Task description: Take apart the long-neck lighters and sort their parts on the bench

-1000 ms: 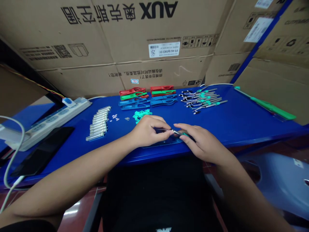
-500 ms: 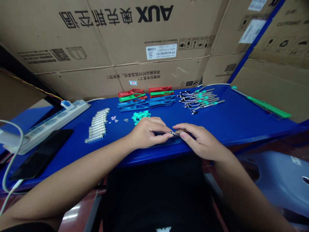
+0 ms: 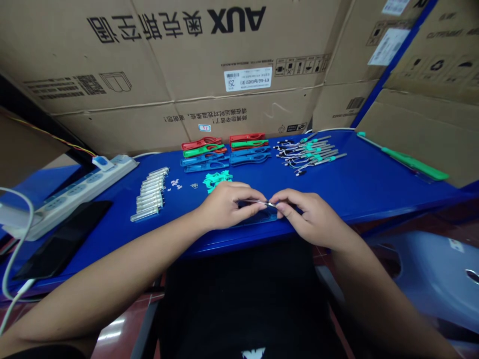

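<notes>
Head view: I see the left hand (image 3: 232, 205) and right hand (image 3: 313, 217) narrowly pinching a slim shiny piece (image 3: 268, 203), which, so slightly held, could slip onto the blue plastic casing (image 3: 265, 216) just below.

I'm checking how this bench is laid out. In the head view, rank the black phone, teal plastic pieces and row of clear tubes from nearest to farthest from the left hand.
1. Teal plastic pieces: just beyond the left hand.
2. Row of clear tubes: out to its left.
3. Black phone: farther left, past the tubes.
</notes>
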`<state>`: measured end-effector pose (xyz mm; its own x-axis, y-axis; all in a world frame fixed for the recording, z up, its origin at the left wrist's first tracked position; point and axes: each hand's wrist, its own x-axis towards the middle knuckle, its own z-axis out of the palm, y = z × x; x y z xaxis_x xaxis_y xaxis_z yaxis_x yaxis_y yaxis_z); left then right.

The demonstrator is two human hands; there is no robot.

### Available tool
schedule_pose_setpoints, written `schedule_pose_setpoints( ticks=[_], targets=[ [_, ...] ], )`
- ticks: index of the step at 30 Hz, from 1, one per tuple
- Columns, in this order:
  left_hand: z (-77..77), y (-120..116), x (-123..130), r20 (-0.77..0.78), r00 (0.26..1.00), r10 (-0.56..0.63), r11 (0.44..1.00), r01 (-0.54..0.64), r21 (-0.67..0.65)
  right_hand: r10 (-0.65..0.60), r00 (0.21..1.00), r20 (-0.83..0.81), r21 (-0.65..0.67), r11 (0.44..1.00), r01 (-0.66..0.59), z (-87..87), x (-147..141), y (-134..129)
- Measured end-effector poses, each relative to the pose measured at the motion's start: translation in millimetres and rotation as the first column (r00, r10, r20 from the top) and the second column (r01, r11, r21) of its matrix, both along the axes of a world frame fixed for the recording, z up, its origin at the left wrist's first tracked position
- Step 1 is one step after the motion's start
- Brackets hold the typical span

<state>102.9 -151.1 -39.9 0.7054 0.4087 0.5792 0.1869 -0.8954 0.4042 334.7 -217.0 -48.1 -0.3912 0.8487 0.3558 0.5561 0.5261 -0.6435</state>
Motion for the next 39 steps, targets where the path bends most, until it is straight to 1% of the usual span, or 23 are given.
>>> schedule_pose_setpoints(
  ticks=[3, 8, 14, 17, 19, 21, 24, 32, 35, 39],
  targets=[
    [0.7, -0.5, -0.2, -0.007, 1.0, -0.003, 1.0, 0.003, -0.007, -0.007, 1.0, 0.006, -0.006, 1.0, 0.007, 0.5, 0.0, 0.0],
    [2.1, -2.3, 0.3, -0.028, 1.0, -0.004, 0.999, 0.003, -0.036, -0.019, 0.997, 0.07, 0.046, 0.999, 0.016, 1.8, -1.5, 0.5],
    [1.6, -2.1, 0.4, -0.078, 0.997, -0.006, 0.999, 0.003, -0.041, -0.02, 0.993, 0.116, 0.039, 0.999, 0.016, 0.7, -0.4, 1.0],
    [-0.5, 1.8, 0.1, -0.166, 0.986, -0.012, 0.999, 0.005, -0.043, -0.066, 0.979, 0.191, 0.105, 0.993, 0.047, -2.9, 4.7, 6.3],
    [-2.4, 5.4, -0.2, -0.246, 0.969, 0.002, 0.998, -0.018, -0.061, -0.064, 0.961, 0.268, 0.158, 0.987, 0.022, -5.8, 9.4, 10.3],
    [-4.2, 8.5, -0.6, -0.307, 0.952, 0.007, 0.994, -0.041, -0.104, -0.03, 0.951, 0.307, 0.174, 0.984, -0.025, -8.8, 13.8, 12.8],
    [-5.8, 10.7, -0.9, -0.346, 0.938, -0.016, 0.988, -0.039, -0.151, -0.015, 0.957, 0.289, 0.172, 0.984, -0.036, -12.4, 17.9, 12.3],
    [-8.8, 12.2, -1.3, -0.369, 0.926, -0.085, 0.991, 0.041, -0.125, 0.02, 0.961, 0.275, 0.155, 0.986, -0.065, -13.1, 21.0, 4.8],
    [-10.2, 14.3, -2.4, -0.371, 0.923, -0.101, 0.99, 0.056, -0.13, 0.046, 0.96, 0.275, 0.139, 0.986, -0.087, -12.1, 23.1, 4.2],
    [-10.1, 15.2, -3.8, -0.36, 0.926, -0.111, 0.989, 0.067, -0.133, 0.074, 0.97, 0.231, 0.114, 0.988, -0.103, -12.6, 24.4, 5.7]
  ],
)
